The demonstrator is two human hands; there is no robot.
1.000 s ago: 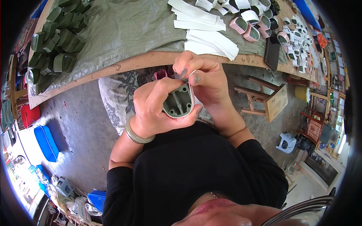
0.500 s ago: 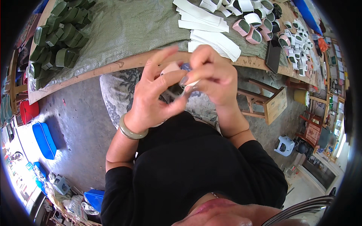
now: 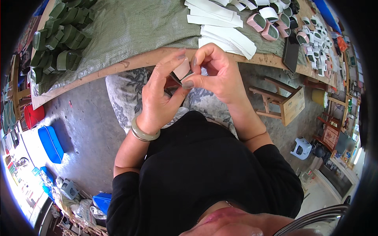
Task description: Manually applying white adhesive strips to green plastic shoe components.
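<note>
A small pale pink piece [image 3: 182, 69] with a dark lining is held up between my hands, in front of the table's near edge. It resembles the pink loops [image 3: 270, 31] lying at the table's right. My left hand [image 3: 159, 94], with a pale bangle at the wrist, curls its fingers and thumb around the piece's left side. The fingertips and thumb of my right hand [image 3: 220, 76] pinch its right edge, where a thin whitish edge shows. Fingers hide part of the piece.
A green woven sheet [image 3: 138, 27] covers the wooden-edged table. Dark green curved pieces [image 3: 71, 37] are stacked at left; white strips [image 3: 230, 41] lie right of centre, near a dark flat slab [image 3: 290, 54]. A wooden stool [image 3: 294, 106] and blue tub [image 3: 51, 144] stand on the floor.
My hands have turned the pink piece, which now shows more of its pink face. The right fingers have shifted along its edge, and the motion blur has gone.
</note>
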